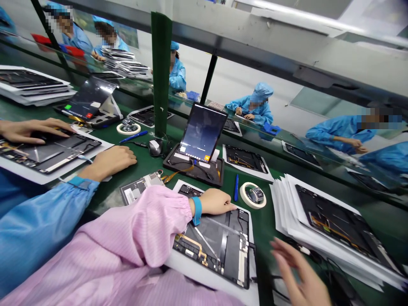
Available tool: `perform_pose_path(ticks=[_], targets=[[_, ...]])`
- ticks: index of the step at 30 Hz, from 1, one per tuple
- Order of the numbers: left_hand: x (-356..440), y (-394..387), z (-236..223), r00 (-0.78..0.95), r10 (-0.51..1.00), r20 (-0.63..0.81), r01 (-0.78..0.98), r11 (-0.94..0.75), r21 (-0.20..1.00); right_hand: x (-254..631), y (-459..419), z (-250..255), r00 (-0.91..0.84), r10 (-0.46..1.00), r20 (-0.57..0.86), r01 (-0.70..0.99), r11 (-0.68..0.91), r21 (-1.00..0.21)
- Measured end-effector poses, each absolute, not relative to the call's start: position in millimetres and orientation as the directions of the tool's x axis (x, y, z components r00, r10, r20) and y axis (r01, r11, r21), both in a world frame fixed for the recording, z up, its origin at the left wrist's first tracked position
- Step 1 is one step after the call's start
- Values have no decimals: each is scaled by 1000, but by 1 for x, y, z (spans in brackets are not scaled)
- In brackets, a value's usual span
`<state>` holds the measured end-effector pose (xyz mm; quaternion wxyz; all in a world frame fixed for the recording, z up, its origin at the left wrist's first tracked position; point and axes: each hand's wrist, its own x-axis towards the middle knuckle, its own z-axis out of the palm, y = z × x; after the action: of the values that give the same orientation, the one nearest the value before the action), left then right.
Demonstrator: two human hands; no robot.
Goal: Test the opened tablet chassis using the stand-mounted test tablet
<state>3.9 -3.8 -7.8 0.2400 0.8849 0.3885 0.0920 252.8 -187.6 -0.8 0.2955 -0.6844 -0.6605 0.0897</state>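
Note:
My left hand, in a pink sleeve with a blue wrist strap, rests on the top edge of an open tablet that lies back-off on a white tray in front of me. Its fingers are curled down against the chassis. My right hand hovers at the lower right with its fingers spread, blurred by motion and holding nothing. It is just left of a stack of white trays with another open tablet on top.
A tablet with a lit screen leans on a black stand. Beside it lie a blue pen, a tape roll and a mouse. A co-worker's blue-sleeved hands work on a tablet at left. Other workers sit beyond the glass.

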Motion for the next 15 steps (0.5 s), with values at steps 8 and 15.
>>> perform_pose_path(ticks=[8,15], targets=[[4,-3,-8,688,726,-22,643,-595,482,213,-134,-9,-163,869,-467,528,-323,-785],[3,-4,-8,681,732,-17,645,-589,488,218,-128,-18,-273,796,-540,504,-360,-785]])
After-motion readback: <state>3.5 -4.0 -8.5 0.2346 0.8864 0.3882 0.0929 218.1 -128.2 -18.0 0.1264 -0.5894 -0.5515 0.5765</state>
